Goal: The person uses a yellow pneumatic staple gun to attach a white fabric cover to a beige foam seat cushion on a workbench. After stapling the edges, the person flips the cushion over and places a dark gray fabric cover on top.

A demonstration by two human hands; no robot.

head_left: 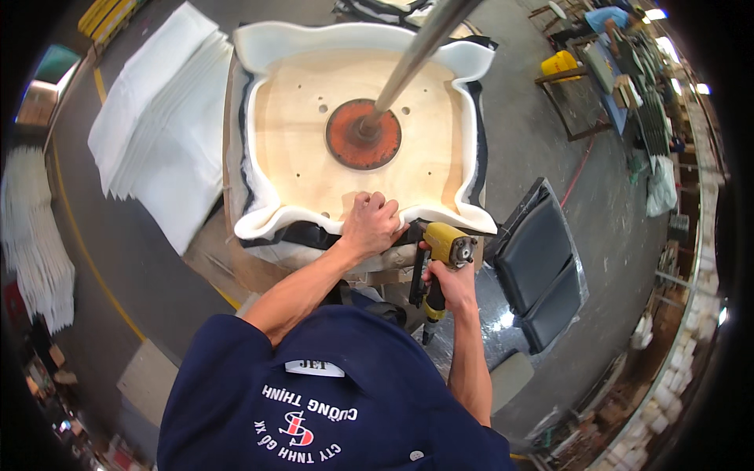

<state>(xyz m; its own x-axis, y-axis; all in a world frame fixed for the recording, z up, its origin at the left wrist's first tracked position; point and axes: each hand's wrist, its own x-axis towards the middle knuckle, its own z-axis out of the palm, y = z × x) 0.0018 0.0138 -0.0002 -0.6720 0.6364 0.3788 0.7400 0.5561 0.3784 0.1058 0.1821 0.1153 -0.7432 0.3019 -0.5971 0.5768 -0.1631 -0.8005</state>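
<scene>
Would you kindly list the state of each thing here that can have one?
left hand: closed, pressing the white foam edge onto the wooden seat board.
right hand: gripping the yellow staple gun, nose toward the seat's edge.
metal pole: pressed on the round orange plate.
white sheets: stacked.
dark cushions: lying aside.

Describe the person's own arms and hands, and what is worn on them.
Both forearms are bare from above the elbow down. The left hand and the right hand wear no gloves; no watch, ring or band shows. The short sleeves belong to a dark navy shirt with white and red printing on it.
</scene>
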